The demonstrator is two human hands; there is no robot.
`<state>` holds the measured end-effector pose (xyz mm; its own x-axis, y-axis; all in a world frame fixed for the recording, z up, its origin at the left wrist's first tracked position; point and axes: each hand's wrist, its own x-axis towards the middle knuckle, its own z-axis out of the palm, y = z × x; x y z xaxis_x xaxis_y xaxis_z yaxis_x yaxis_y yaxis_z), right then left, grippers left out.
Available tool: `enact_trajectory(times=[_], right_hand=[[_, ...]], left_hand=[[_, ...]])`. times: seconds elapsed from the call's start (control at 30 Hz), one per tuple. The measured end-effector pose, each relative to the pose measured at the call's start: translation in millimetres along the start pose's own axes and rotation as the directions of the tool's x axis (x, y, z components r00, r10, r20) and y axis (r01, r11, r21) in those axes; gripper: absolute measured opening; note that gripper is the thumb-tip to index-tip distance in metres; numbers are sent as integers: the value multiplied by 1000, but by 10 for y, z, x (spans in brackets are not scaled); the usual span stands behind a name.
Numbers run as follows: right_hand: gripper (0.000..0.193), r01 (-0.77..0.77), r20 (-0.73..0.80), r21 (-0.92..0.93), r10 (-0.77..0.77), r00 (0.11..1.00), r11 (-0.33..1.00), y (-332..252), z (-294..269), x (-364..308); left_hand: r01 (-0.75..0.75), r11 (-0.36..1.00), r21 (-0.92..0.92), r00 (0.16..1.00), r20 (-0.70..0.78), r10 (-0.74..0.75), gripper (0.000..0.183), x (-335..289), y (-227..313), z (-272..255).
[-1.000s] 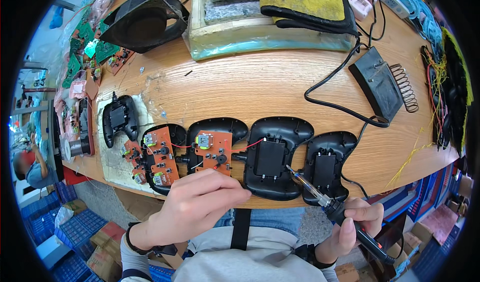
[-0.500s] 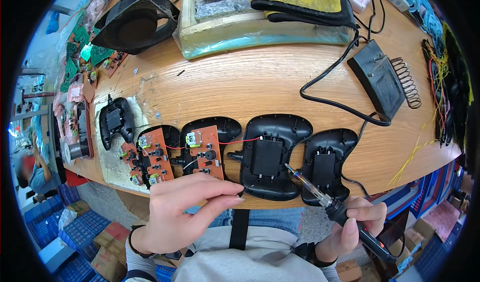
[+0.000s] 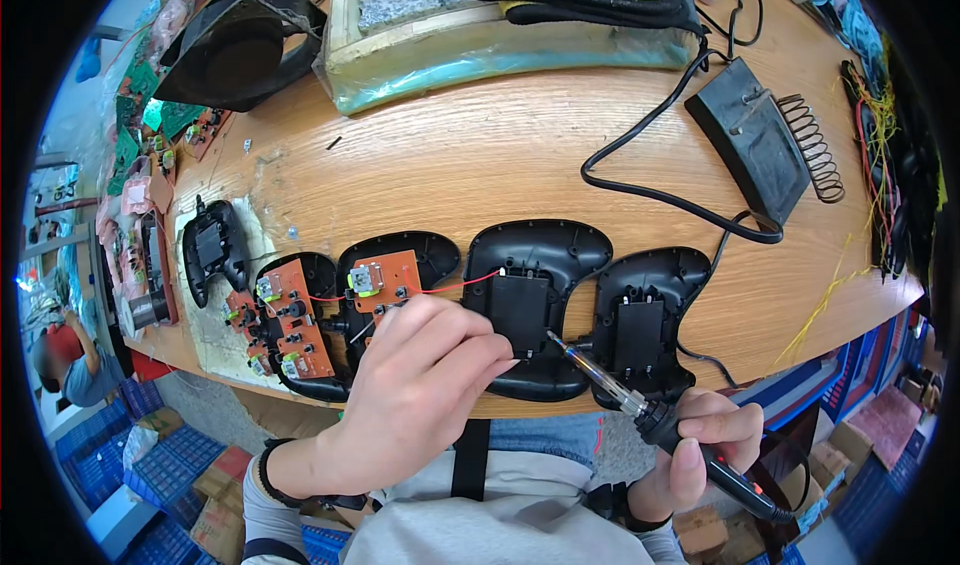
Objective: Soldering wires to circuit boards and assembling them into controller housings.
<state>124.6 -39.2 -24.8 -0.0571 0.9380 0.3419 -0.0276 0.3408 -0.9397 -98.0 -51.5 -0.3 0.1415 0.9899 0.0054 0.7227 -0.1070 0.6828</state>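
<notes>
A person is sitting at a curved wooden workbench [image 3: 480, 165], looking down at a row of black plastic controller shells lying open along the near edge. The large black shell with a square battery box [image 3: 530, 300] is serving as the landmark here. Just to its left, an orange printed circuit board [image 3: 385, 283] is resting in another open shell, and a thin red wire [image 3: 458, 285] is running from that board to the landmark shell. The left hand [image 3: 420, 385] is curling over the board's near edge, fingers pinched together, seemingly on fine solder wire, though the view is too poor to be sure. The right hand [image 3: 700, 445] is gripping the black handle of a soldering iron [image 3: 640, 410] firmly, its metal tip pointing at the landmark shell's lower right edge. The board is probably light, stiff and fragile, best held by its edges; the iron only by its insulated handle. Behind the landmark, a black iron stand with a coiled spring [image 3: 760, 145] is sitting.
</notes>
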Motion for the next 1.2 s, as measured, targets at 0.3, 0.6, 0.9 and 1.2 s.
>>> enact_trajectory(times=[0.3,0.6,0.9,1.2], right_hand=[[22,-39,-15,-48,39,999,998,16,-13,-38],[19,-12,146,-43,18,989,999,15,-37,-31],[22,1,235,-99,23,972,995,9,-33,-37],[20,22,225,-111,4,974,994,5,-9,-33]], left_hand=[[-33,995,93,999,-15,34,16,-19,-10,97],[-37,996,80,999,28,35,17,9,-13,55],[-20,994,106,998,66,13,15,31,23,30],[-20,993,116,996,84,11,15,37,19,22]])
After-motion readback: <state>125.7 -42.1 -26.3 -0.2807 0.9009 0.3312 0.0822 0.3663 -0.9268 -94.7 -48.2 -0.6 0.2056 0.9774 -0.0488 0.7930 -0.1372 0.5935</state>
